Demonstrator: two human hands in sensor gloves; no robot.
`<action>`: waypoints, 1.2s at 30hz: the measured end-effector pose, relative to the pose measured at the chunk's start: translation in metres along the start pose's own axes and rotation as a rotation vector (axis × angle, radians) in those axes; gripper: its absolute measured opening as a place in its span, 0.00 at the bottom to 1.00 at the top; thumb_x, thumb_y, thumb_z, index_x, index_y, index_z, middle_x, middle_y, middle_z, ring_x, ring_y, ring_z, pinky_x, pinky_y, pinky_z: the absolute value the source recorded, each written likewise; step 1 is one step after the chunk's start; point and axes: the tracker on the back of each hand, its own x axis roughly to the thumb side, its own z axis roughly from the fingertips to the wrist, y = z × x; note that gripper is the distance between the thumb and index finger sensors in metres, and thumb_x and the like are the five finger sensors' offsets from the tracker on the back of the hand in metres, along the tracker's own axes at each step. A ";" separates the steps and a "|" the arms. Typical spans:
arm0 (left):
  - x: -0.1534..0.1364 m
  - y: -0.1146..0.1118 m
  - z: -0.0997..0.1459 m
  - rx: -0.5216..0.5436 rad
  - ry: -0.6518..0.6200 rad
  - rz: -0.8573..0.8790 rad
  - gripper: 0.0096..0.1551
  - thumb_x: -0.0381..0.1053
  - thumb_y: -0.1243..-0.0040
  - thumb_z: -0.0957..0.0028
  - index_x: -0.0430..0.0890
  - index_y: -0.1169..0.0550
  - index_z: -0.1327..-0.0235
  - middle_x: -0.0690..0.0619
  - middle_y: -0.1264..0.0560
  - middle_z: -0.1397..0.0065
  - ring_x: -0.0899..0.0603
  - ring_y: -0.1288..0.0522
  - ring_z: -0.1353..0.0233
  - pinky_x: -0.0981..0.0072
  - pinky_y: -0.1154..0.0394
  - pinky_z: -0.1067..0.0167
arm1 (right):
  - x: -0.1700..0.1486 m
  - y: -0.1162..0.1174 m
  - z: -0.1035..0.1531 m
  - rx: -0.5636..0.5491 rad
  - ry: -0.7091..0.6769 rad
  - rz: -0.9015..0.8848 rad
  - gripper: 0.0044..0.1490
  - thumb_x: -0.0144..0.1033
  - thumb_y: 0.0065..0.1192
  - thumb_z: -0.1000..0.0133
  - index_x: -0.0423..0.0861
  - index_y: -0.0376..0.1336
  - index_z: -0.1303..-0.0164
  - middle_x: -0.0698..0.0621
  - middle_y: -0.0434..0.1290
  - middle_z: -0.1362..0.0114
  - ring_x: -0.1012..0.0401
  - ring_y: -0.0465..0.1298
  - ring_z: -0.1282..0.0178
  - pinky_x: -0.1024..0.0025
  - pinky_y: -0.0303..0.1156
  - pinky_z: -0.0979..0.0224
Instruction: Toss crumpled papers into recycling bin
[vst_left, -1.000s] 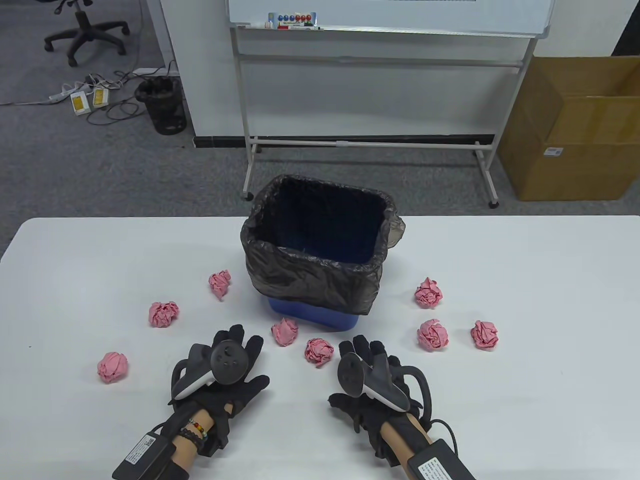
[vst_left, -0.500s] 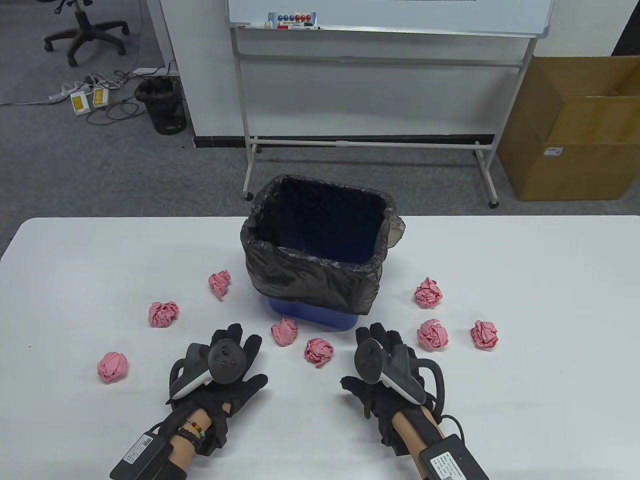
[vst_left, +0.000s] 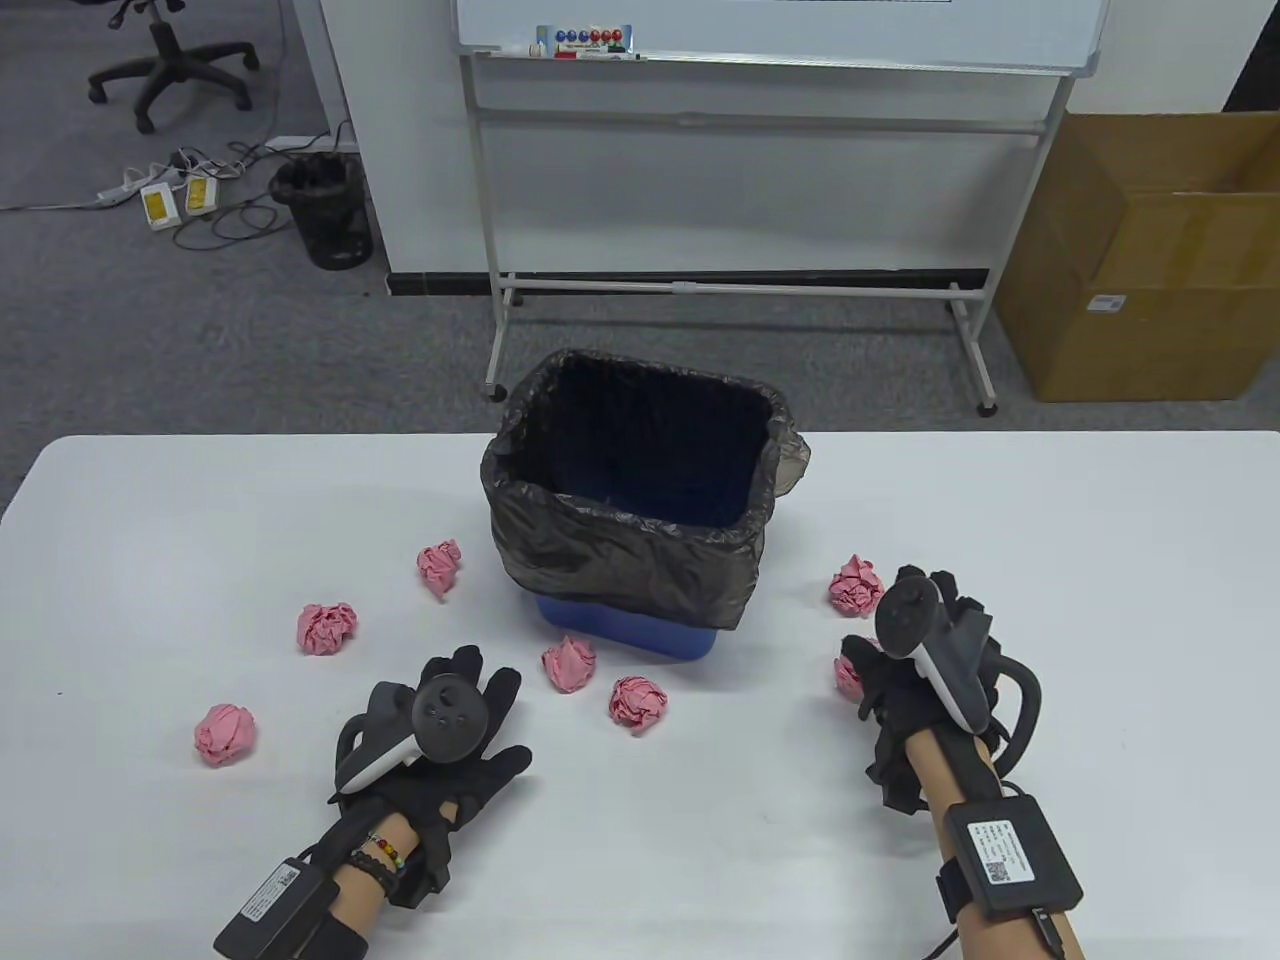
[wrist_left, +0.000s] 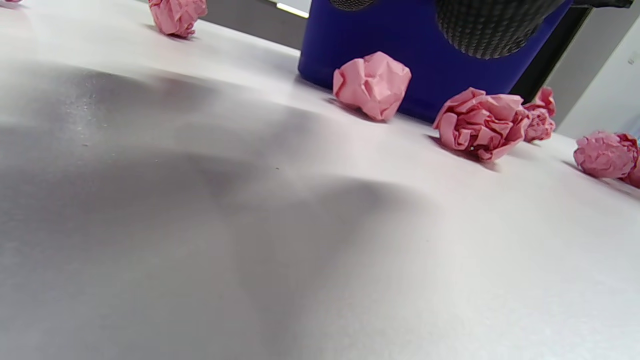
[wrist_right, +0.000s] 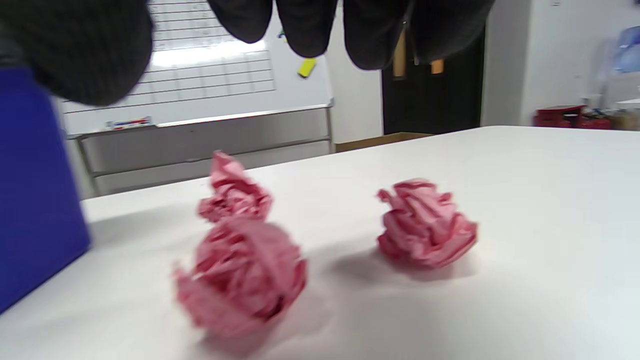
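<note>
Since the earlier frames the right hand (vst_left: 925, 665) had swung out from the middle of the table to the cluster of papers right of the bin, while the left hand had hardly shifted. Going left to right: a crumpled paper (vst_left: 225, 733) lay far left, with two more (vst_left: 327, 628) toward the bin. The left hand (vst_left: 445, 745) rested flat, fingers spread, holding nothing, probably parked while the other worked. Two balls (vst_left: 569, 664) sat just before the recycling bin (vst_left: 640, 500), whose black liner gaped upward, ready to receive tosses. The right hand hovered over the right-hand balls (wrist_right: 242, 275), fingers (wrist_right: 307, 25) hanging loosely apart above them and gripping nothing, likely poised to pick one. No paper showed inside the bin.
</note>
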 end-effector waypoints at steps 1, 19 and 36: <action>0.001 0.001 0.001 0.002 -0.002 -0.001 0.49 0.67 0.50 0.48 0.52 0.51 0.17 0.39 0.66 0.14 0.27 0.64 0.17 0.24 0.59 0.29 | -0.006 0.001 -0.007 0.004 0.030 -0.012 0.60 0.65 0.63 0.59 0.58 0.44 0.19 0.51 0.49 0.11 0.46 0.55 0.11 0.44 0.57 0.18; 0.003 0.000 0.001 -0.017 0.003 -0.017 0.49 0.67 0.50 0.48 0.52 0.50 0.17 0.39 0.65 0.14 0.27 0.64 0.17 0.24 0.59 0.29 | -0.053 0.052 -0.065 0.134 0.332 -0.028 0.50 0.51 0.74 0.57 0.65 0.54 0.24 0.53 0.58 0.14 0.47 0.67 0.17 0.52 0.70 0.24; 0.002 0.000 0.000 -0.008 -0.007 -0.013 0.49 0.67 0.50 0.48 0.52 0.49 0.17 0.39 0.65 0.14 0.27 0.64 0.17 0.24 0.59 0.29 | -0.036 0.019 -0.044 -0.053 0.271 0.021 0.35 0.42 0.78 0.59 0.56 0.72 0.38 0.53 0.77 0.29 0.53 0.82 0.32 0.69 0.84 0.37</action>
